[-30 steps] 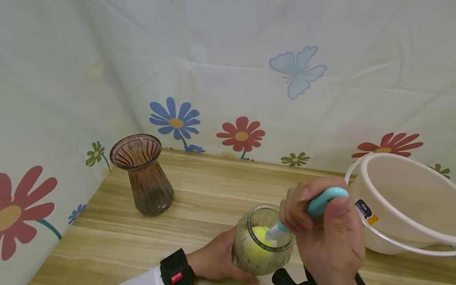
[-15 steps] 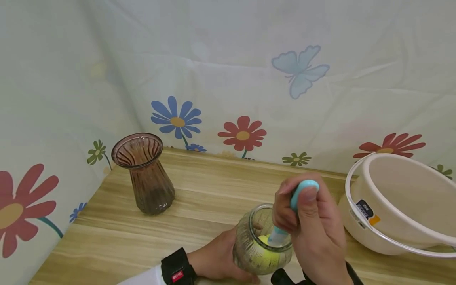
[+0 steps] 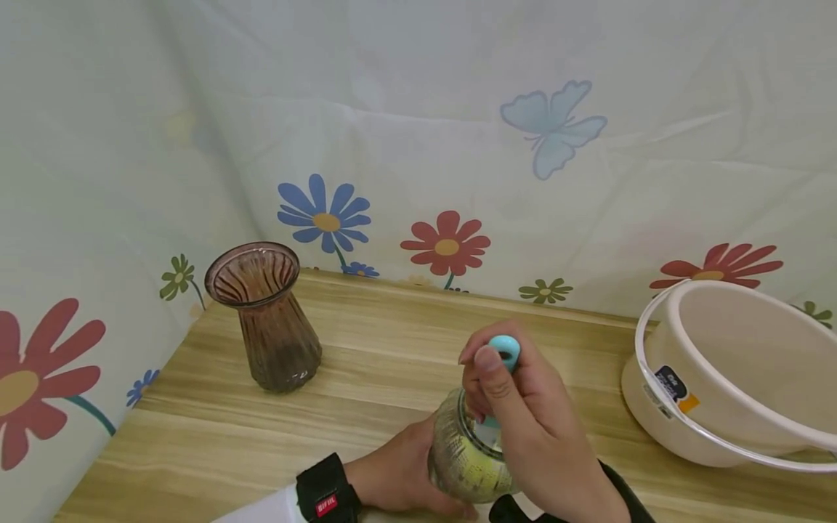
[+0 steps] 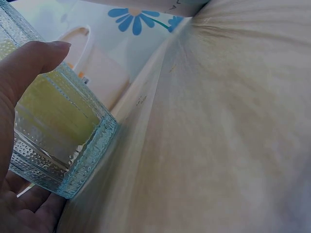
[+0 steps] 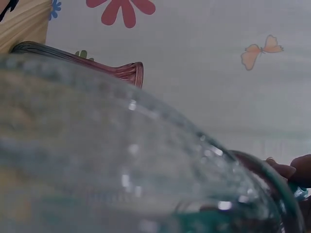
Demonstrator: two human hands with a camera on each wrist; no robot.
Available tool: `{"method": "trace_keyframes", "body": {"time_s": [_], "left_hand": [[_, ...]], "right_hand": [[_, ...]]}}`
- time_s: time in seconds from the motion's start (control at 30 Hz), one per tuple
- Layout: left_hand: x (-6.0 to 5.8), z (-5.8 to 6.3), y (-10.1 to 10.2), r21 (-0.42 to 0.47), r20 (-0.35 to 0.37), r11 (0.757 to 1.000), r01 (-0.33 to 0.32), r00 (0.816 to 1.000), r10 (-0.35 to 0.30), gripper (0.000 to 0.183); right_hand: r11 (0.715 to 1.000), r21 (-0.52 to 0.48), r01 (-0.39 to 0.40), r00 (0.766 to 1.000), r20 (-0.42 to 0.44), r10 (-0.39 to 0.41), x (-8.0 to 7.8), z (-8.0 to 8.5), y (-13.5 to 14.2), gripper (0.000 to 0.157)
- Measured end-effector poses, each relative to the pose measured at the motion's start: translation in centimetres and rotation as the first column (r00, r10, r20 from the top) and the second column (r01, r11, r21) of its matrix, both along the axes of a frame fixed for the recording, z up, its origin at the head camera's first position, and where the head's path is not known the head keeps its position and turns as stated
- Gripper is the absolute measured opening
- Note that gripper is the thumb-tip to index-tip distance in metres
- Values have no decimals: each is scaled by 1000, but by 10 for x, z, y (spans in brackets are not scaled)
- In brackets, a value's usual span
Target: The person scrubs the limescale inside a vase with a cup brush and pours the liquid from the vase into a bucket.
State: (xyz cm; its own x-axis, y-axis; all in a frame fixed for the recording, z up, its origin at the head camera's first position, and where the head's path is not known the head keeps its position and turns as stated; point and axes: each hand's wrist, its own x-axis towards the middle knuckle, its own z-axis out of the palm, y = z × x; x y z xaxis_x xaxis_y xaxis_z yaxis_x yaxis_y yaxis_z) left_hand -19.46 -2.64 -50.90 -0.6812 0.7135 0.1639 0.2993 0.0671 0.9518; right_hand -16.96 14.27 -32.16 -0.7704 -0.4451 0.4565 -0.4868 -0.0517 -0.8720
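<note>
My left hand (image 3: 402, 468) grips the side of a clear textured glass jar (image 3: 451, 439) on the wooden table, its opening tipped toward my right hand. In the left wrist view the thumb (image 4: 36, 60) lies along the glass, with fingers under the far side. My right hand (image 3: 536, 428) holds the turquoise handle of a sponge brush (image 3: 502, 341) at the jar's mouth, thumb near the handle's looped end. The brush's yellow sponge head (image 3: 484, 468) shows through the glass, inside the jar. Close up, the jar (image 5: 97, 126) fills most of the lower right wrist view.
A brownish-purple ribbed glass vase (image 3: 277, 341) with a flared rim stands at the back left. At the right is a cream bucket (image 3: 713, 436) with its handle hanging over the front. A flower-printed curtain (image 3: 392, 145) runs behind the wooden table (image 3: 196, 443).
My right hand has moved left and turned, bringing the brush handle more upright over the jar and the sponge deeper inside. My left hand keeps its hold on the jar.
</note>
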Motion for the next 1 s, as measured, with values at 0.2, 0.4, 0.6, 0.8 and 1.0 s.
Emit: {"method": "trace_keyframes", "body": {"time_s": [0.2,0.4,0.6,0.8,1.0], "left_hand": [[-1,0,1,15,-7,1000,16,1000,-16,81],[-1,2,1,16,-16,1000,10,1000,-10,80],[0,0,1,7,-38,1000,0,999,0,81],[-1,-2,0,-7,-59,1000,1,998,-1,87],[-1,-1,1,-10,-59,1000,6,998,-6,94]], "right_hand": [[998,63,-10,1000,30,8,0,1,0,13],[993,121,15,998,64,-23,2,3,1,11],[998,62,-26,999,32,24,0,0,6,17],[965,-214,-152,988,3,156,-11,-14,18,39],[745,-572,-342,939,-176,296,-25,-17,26,45]]}}
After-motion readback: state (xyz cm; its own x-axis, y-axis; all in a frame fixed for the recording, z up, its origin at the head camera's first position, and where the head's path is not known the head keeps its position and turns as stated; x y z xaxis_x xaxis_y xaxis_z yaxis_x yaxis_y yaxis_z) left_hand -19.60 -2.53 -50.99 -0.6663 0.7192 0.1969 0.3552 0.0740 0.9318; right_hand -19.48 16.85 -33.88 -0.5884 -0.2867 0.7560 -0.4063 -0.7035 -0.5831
